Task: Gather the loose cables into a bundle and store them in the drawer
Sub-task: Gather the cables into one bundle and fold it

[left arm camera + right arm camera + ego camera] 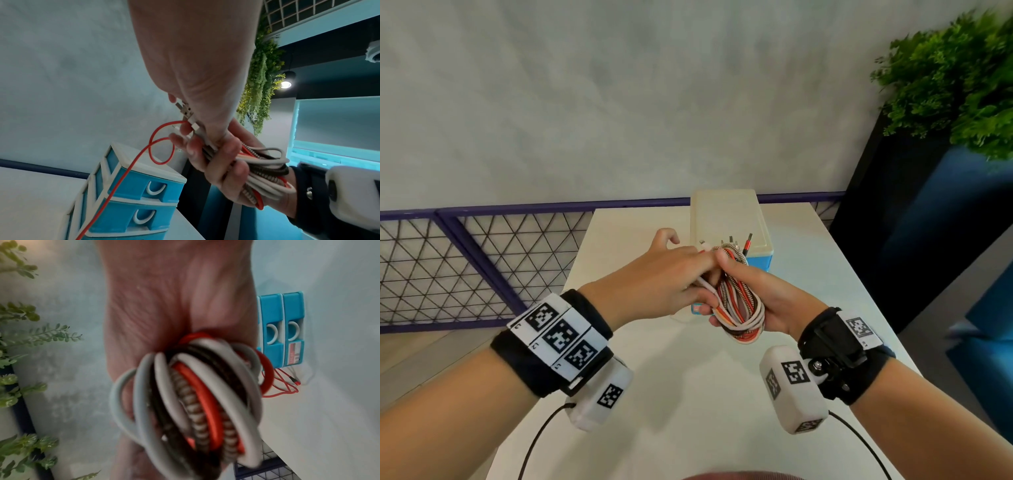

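Holding the middle of the head view, we see the cable bundle (739, 301), a coil of white, orange-red, black and braided loops, gripped in the right hand (756, 298), whose fingers curl under the coil while the thumb presses on top. Just left of it the left hand (657, 274) reaches in, and its fingers meet the upper end of the coil, where they pinch the gathered plug ends (189, 116) (the left wrist view shows this best, at its centre). From that pinch a loose red cable (131, 164) loops once and trails down toward the lower left of that view, crossing in front of the drawer unit (131, 186), a small blue-and-white chest with white curved handles whose visible drawers sit closed. In the head view the unit stands just behind the hands, at centre frame, on the white table (688, 394), and the bundle is held above the table in front of it. In the right wrist view the coil fills the lower middle (blurred), and more red cable lies on the table at the right edge beside the unit. A green plant (955, 85) occupies the upper right of the head view.
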`<state>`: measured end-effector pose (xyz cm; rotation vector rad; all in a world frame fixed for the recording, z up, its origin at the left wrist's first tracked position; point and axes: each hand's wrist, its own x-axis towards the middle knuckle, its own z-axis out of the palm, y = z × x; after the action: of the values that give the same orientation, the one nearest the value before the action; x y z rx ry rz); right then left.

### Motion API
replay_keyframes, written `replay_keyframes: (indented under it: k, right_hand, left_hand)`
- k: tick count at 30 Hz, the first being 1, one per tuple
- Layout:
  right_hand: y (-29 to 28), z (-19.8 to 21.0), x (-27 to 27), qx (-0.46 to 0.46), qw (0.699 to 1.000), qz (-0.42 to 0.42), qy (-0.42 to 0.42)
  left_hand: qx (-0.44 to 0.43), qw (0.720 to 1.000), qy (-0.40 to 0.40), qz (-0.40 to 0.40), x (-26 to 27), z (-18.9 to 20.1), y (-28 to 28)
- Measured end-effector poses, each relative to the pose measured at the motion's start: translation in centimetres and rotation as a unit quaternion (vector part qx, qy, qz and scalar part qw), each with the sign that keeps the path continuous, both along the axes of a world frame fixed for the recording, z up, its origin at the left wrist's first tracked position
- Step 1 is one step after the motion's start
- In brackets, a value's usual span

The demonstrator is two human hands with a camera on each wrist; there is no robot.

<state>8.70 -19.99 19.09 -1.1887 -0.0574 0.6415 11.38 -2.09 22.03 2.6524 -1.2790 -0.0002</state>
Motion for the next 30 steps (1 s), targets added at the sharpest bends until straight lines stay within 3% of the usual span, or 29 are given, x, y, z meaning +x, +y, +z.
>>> replay_keyframes:
  k: [4, 8, 11, 15, 18, 21, 25, 29, 30]
  right_hand:
    - [0.4, -0.5, 0.0, -0.009, 1.000, 0.010, -0.025]
    - [0.8, -0.8, -0.3, -0.050, 0.995, 0.049, -0.067]
    - [0.9, -1.2, -0.5, -0.058, 0.993, 0.063, -0.079]
    - [-0.1, -1.9, -0.2, -0.041, 0.997, 0.034, -0.064]
    - [-1.6, -2.4, 0.3, 0.018, 0.999, -0.011, -0.049]
    - [-2.4, -2.6, 1.0, 0.051, 0.996, -0.053, -0.055]
    - [-2.5, -2.9, 2.0, 0.045, 0.987, -0.130, -0.078]
    - [-2.7, -3.4, 2.5, 0.012, 0.978, -0.187, -0.093]
    - [-2.7, -3.4, 2.7, 0.003, 0.975, -0.202, -0.095]
  left_hand:
    - [-0.115, 0.985, 0.121, 0.045, -0.1, 0.6, 0.1]
    - [-0.083, 0.986, 0.091, 0.114, 0.2, 1.0, 0.4]
    - [-0.069, 0.970, 0.196, 0.122, 0.6, 0.7, 0.6]
    - [-0.158, 0.900, 0.392, 0.105, 1.6, 0.4, 2.2]
    - [-0.257, 0.827, 0.476, 0.154, 2.2, -0.2, 3.6]
    - [-0.238, 0.773, 0.558, 0.185, 2.2, -1.5, 3.9]
    - [-0.296, 0.713, 0.612, 0.172, 1.6, -2.4, 3.4]
    - [-0.379, 0.631, 0.657, 0.163, 1.2, -2.4, 3.3]
    - [-0.378, 0.626, 0.663, 0.157, 1.0, -2.1, 3.2]
